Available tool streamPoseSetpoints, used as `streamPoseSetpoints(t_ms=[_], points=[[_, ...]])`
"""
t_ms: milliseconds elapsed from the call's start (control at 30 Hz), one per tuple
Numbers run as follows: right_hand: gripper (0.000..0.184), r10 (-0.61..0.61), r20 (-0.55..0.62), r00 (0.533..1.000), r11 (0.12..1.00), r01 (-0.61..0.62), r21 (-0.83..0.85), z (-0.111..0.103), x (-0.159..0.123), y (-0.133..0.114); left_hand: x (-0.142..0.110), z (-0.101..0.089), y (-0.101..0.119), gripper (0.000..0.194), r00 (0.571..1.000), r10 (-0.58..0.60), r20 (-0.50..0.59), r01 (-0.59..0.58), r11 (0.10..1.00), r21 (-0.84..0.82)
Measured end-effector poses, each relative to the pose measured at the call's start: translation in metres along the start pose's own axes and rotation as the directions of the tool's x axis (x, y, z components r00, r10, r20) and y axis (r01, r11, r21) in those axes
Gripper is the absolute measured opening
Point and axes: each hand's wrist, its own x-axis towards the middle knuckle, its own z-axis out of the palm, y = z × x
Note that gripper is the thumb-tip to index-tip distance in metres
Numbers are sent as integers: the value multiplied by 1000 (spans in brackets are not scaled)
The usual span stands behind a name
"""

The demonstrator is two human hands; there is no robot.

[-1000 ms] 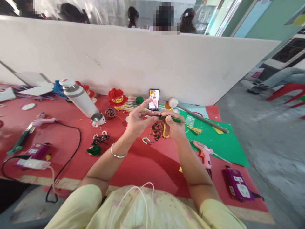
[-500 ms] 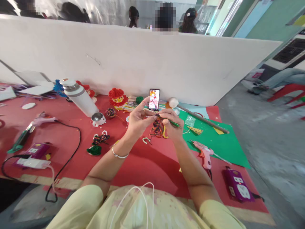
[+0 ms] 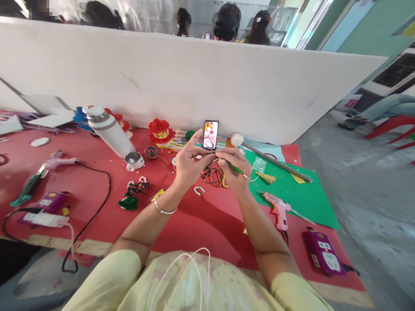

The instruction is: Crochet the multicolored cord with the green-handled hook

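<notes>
Above the red table, my left hand pinches a multicoloured yarn piece between thumb and fingers, with the index finger raised. My right hand is closed on a green crochet hook whose tip reaches into the yarn. The two hands nearly touch. The yarn hangs in loops below them. A phone with a lit screen stands upright just behind my hands, against the white partition.
A white bottle, a small metal cup and a red pompom craft lie to the left. A pink glue gun, a green sheet, a long stick and a purple socket box lie right. Cables run at the left.
Both hands have drifted slightly up and away from me, toward the phone. The hook has tilted more downward to the right and the yarn loops hang tighter under the hands.
</notes>
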Motion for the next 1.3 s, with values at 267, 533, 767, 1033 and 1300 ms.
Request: streamPoseSetpoints(t_ms=[267, 533, 767, 1033, 1300], points=[[35, -225, -177, 958, 970, 204, -129, 16, -13, 3, -1, 10, 12, 103, 961, -237, 143, 275, 869, -412], [25, -116, -7, 993, 983, 116, 145, -1, -1, 19, 7, -3, 21, 93, 938, -287, 195, 343, 851, -397], [27, -151, 58, 987, 958, 132, 255, -9, 9, 28, 14, -17, 30, 78, 916, -311, 254, 382, 869, -314], [28, -190, 125, 974, 961, 158, 229, -20, 14, 25, 16, -24, 28, 76, 916, -298, 267, 371, 882, -291], [23, -182, 211, 960, 976, 150, 157, -30, 19, 16, 19, -31, 29, 72, 914, -271, 300, 343, 913, -221]])
